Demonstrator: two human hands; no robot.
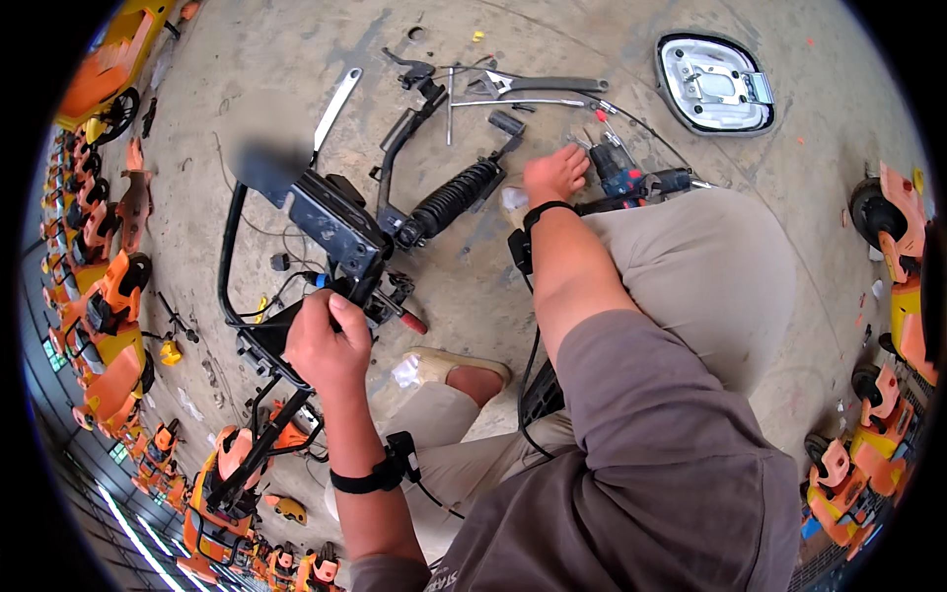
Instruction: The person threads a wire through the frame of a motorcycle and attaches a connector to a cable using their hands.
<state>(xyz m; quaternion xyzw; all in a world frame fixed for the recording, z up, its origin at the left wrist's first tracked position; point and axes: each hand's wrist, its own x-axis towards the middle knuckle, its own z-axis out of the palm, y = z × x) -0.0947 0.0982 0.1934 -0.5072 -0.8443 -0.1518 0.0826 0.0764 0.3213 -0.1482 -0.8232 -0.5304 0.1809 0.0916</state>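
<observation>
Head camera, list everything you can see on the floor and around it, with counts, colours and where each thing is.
black frame assembly: one, black, centre left, gripped
coil shock absorber: one, black, centre
wrenches: a few, grey metal, top centre
silver bar: one, upper left
power drill: one, dark with red, under the right hand
seat base: one, white with black rim, top right
orange ride-on vehicles: many, along left and right edges
left hand: grip on the frame
right hand: reaching at the drill

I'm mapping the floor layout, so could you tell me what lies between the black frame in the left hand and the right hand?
In the head view, a black coil spring shock absorber lies on the concrete between the black frame and the right hand.
</observation>
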